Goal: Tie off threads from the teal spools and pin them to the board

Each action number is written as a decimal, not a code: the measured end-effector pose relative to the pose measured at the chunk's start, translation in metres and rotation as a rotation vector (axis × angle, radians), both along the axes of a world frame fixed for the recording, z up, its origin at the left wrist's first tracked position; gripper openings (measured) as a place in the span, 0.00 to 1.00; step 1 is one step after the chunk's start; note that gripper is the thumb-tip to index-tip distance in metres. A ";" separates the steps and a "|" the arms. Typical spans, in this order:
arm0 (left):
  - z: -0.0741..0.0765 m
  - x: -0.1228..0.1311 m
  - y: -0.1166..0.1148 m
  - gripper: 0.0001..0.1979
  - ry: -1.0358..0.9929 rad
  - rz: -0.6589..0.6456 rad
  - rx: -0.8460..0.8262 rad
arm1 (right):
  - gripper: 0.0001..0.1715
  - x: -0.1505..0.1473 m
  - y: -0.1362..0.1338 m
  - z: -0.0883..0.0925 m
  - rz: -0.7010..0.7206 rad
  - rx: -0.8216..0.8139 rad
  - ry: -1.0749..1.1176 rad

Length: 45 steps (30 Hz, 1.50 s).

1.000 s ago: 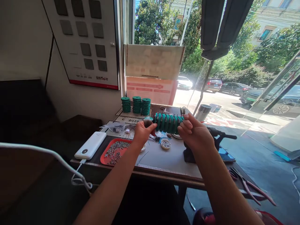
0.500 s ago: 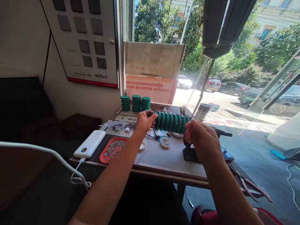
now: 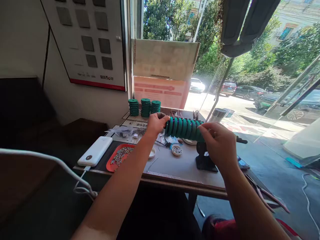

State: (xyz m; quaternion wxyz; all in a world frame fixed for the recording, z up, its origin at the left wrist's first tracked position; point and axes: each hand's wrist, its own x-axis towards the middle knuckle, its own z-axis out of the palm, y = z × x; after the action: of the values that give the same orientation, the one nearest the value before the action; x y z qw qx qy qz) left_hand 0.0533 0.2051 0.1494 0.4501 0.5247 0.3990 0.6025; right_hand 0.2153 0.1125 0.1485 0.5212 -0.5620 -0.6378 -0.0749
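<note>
I hold a row of several green discs [image 3: 183, 128] sideways in the air above the table [image 3: 175, 166]. My left hand [image 3: 155, 124] presses on the row's left end with closed fingers. My right hand [image 3: 218, 144] is wrapped round the row's right end. Three upright stacks of the same green discs [image 3: 145, 108] stand at the back of the table, beyond my left hand. Below the held row lie a small round dish of tiny parts [image 3: 176, 150] and a black stand [image 3: 205, 160].
A red tray of small metal pieces [image 3: 119, 157] and a white power bank [image 3: 95, 151] with a white cable [image 3: 62, 166] lie at the left. A clear bag [image 3: 122, 132] and a calendar sheet [image 3: 140, 124] lie behind. Pliers [image 3: 267, 196] rest at the right edge. A window is beyond.
Both hands carried the row of green discs slightly up and right. My right hand shifted from pinching the end to wrapping round it.
</note>
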 end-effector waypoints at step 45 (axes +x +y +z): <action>-0.041 -0.014 -0.025 0.09 0.180 0.073 0.286 | 0.12 -0.006 0.084 0.062 -0.218 -0.004 -0.636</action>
State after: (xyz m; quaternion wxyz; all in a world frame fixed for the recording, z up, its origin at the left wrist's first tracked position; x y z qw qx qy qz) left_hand 0.0395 0.1804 0.1085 0.3113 0.6202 0.3667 0.6196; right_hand 0.2095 0.1967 0.2105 0.2837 -0.5764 -0.7048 -0.3008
